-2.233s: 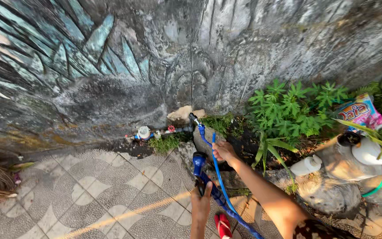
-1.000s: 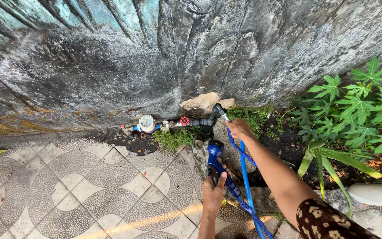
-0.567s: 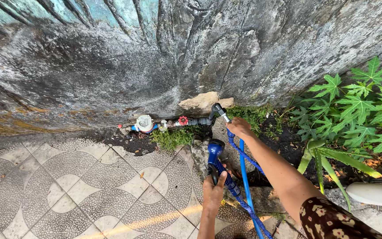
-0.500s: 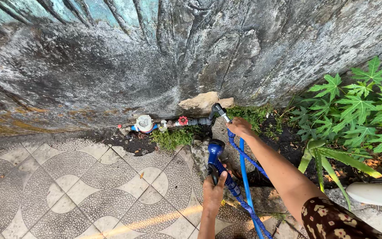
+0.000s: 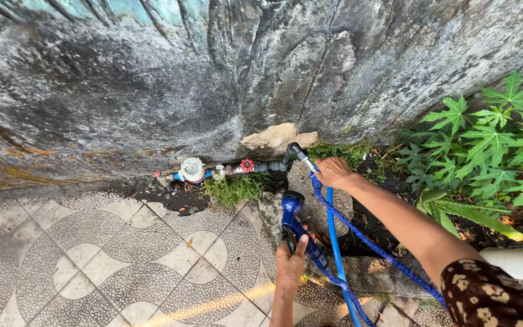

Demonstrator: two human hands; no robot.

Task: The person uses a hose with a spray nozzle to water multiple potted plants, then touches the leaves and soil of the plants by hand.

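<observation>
My left hand (image 5: 290, 261) grips the handle of a blue hose spray nozzle (image 5: 293, 213), its head pointing up toward the wall. My right hand (image 5: 333, 172) is closed on the top end of the blue hose (image 5: 334, 224), right at the dark tap fitting (image 5: 293, 152) at the foot of the wall. The hose runs down from there in loops past my right arm to the lower edge of the view. Left of the tap, a pipe carries a red valve wheel (image 5: 247, 165) and a round water meter (image 5: 192, 169).
A rough grey concrete wall (image 5: 225, 72) fills the top. Patterned paving tiles (image 5: 92, 254) cover the ground at lower left. Leafy green plants (image 5: 491, 151) grow at right, with a white pipe-like object (image 5: 516, 263) below them. A pale stone (image 5: 273, 138) sits above the tap.
The view has closed in on the tap since the oldest frame. Over the last second both hands have stayed almost still at the nozzle and the tap end of the hose.
</observation>
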